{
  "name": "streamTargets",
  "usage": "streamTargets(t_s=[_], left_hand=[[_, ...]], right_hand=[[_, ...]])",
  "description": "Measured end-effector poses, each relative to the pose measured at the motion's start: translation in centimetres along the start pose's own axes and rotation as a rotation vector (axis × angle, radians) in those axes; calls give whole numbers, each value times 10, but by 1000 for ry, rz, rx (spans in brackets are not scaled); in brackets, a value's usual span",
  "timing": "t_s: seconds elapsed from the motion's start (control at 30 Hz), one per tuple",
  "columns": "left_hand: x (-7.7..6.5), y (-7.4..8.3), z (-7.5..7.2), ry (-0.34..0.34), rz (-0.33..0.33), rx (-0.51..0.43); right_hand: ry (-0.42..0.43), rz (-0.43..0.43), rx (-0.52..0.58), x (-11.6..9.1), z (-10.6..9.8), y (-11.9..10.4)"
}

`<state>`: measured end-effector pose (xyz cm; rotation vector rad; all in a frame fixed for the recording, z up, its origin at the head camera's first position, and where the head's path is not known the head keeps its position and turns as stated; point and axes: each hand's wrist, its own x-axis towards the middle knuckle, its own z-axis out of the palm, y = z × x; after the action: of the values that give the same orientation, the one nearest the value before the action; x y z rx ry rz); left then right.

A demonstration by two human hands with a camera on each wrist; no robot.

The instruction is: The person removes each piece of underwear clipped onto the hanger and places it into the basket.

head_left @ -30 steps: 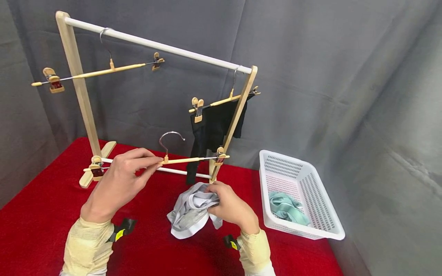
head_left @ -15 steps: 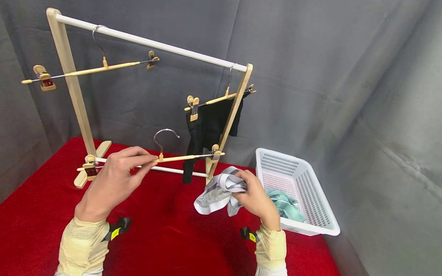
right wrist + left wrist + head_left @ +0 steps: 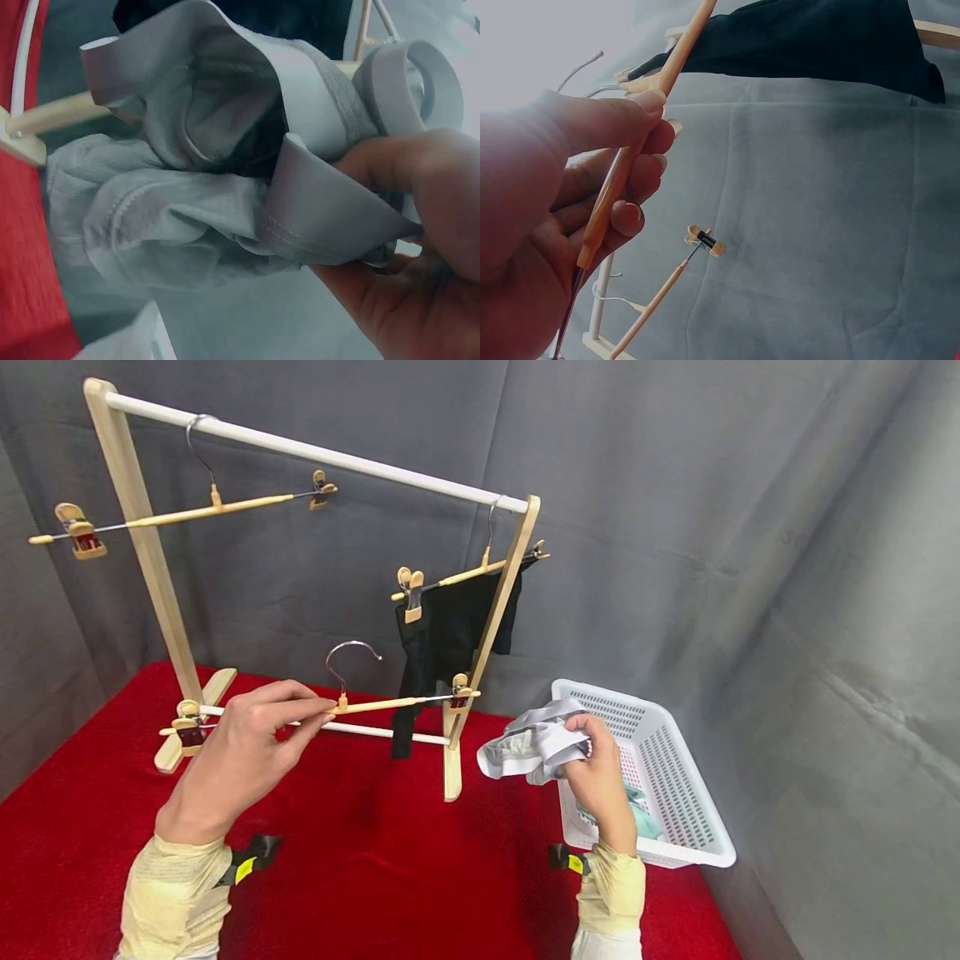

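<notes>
The left hand (image 3: 243, 756) pinches the bar of a clip hanger (image 3: 386, 704) beside its hook, about where it was a second ago. The right hand (image 3: 602, 777), well apart from it, grips a bunched grey garment (image 3: 525, 745), which has shifted rightward since then and now overlaps the left rim of the white basket (image 3: 693, 777) in the head view. The garment extends leftward from the right fingers, right of the hanger. Green cloth (image 3: 647, 823) lies in the basket; behind the held hanger, a rack (image 3: 322, 450) stands on the red-covered worktop (image 3: 375, 877).
</notes>
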<state>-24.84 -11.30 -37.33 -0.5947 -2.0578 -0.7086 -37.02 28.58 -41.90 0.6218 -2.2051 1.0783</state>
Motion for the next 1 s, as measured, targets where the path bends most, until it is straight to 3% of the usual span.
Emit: streamTargets(t_s=[0.33, 0.67, 1.0], left_hand=[[-3, -1, -1, -29, -35, 29], [-2, -2, 0, -22, -20, 20], [-1, -3, 2, -33, -27, 31]], right_hand=[[187, 117, -32, -5, -28, 22], [386, 228, -122, -12, -50, 41], [440, 327, -173, -18, -57, 55]])
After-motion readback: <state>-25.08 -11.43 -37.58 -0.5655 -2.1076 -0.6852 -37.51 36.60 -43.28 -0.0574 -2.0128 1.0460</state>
